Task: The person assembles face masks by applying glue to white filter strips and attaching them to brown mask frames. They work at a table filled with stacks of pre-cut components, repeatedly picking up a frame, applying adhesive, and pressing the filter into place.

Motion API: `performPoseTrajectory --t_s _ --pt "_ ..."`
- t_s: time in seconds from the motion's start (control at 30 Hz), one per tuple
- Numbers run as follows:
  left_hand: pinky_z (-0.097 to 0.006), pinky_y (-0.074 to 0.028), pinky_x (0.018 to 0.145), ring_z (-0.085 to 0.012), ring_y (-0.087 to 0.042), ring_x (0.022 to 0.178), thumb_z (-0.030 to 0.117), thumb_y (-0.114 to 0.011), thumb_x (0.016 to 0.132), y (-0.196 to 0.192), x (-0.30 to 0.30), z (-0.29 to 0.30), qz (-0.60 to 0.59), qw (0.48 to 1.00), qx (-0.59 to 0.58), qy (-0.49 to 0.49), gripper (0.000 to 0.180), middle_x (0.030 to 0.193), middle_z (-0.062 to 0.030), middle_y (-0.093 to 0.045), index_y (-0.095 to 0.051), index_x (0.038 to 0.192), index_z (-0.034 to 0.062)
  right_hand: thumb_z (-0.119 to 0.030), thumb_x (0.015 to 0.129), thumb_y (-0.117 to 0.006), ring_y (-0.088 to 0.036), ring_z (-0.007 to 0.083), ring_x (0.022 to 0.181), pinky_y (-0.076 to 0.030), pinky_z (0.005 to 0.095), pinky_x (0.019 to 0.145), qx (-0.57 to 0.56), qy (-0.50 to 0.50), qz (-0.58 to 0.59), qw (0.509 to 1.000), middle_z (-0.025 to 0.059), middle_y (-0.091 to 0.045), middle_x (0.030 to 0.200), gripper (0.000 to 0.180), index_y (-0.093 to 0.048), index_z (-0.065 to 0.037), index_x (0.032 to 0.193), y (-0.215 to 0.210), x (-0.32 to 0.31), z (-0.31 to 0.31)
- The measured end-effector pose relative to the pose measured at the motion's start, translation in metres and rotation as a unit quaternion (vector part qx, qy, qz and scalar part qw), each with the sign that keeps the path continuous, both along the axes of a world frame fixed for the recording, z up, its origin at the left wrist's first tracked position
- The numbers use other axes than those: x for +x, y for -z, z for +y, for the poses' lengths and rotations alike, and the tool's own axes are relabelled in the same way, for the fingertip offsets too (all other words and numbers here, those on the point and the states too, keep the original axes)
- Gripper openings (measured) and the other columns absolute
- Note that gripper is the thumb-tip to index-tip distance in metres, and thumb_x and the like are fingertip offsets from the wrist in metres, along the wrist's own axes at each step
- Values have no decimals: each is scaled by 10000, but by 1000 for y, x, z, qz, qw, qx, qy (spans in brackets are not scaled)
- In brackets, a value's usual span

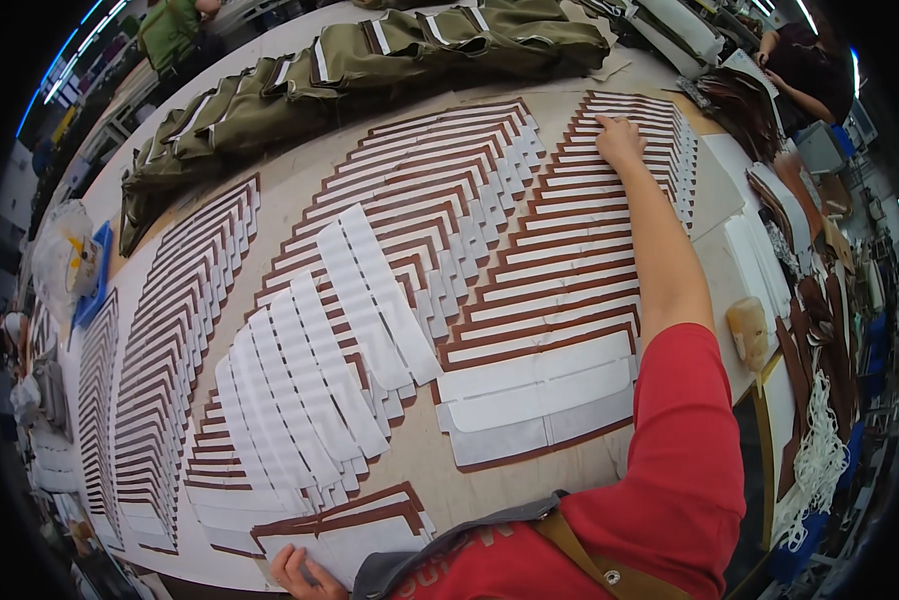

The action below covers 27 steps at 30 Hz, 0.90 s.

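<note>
My right hand (pixel 620 140) reaches far out over the right-hand row of overlapping brown-edged white panels (pixel 540 393). Its fingers are drawn together at the left edge of one panel near the row's far end; the fingertips are partly hidden. At the near edge, my left hand (pixel 305 574) has its fingers curled at the border of a small batch of brown-edged white panels (pixel 360 545). Part of that hand is cut off by the frame. Between the hands, several white strips with dashed dark lines (pixel 300 370) fan across the middle row of panels (pixel 410 190).
Folded olive-green fabric pieces (pixel 370 60) line the table's far side. More panel rows (pixel 185 310) lie to the left, beside a blue tray (pixel 95 275) with a plastic bag. At right are brown strips (pixel 810 370), a bundle of white cord (pixel 820 450) and a co-worker (pixel 810 60).
</note>
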State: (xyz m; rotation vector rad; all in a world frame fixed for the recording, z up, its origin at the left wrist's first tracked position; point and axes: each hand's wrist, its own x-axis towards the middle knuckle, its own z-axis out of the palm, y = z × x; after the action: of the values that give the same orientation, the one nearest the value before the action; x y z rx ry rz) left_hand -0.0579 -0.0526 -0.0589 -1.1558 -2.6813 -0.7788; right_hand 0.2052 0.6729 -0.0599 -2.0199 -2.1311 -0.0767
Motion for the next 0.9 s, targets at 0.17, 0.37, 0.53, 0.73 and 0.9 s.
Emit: performPoseTrajectory --t_s 0.17,0.37,0.53,0.73,0.9 --pt "-423 -368 918 -324 -492 1005 49 -493 791 -3 2 2 -6 1000 0 0 179 1060 -178 -511 -553 944 -22 -108 796 -480 -413 244 1223 -306 493 986 37 -29 -36 998 42 -492 1295 392 -617 -240 1139 -1 4 7" --pt "-431 -363 915 -328 -494 999 55 -525 797 -5 1 6 15 1000 5 15 173 1053 -175 -529 -570 950 -13 -75 769 -484 -445 242 1185 -335 486 954 117 -73 -11 990 36 -521 1229 277 -594 -161 1008 17 10 28" --pt "-419 -372 905 -325 -492 992 45 -498 792 -3 1 6 1 1000 -7 -20 161 1051 -180 -510 -547 929 -23 -57 769 -456 -512 330 1091 -389 464 909 108 -98 15 989 123 -574 1106 241 -541 -84 993 18 2 36" --pt "-454 -353 917 -340 -507 968 21 -560 808 -20 6 25 60 997 14 44 162 1018 -171 -575 -611 961 2 -77 802 -477 -533 303 1112 -396 423 950 30 -72 30 996 168 -589 1139 341 -502 -32 1140 12 -7 36" --pt "-471 -335 933 -338 -500 983 37 -561 817 -18 7 18 65 997 14 40 164 1033 -163 -575 -614 972 22 -5 764 -466 -549 373 1033 -411 442 909 79 -94 102 987 223 -600 1045 298 -488 -21 1060 18 -12 33"
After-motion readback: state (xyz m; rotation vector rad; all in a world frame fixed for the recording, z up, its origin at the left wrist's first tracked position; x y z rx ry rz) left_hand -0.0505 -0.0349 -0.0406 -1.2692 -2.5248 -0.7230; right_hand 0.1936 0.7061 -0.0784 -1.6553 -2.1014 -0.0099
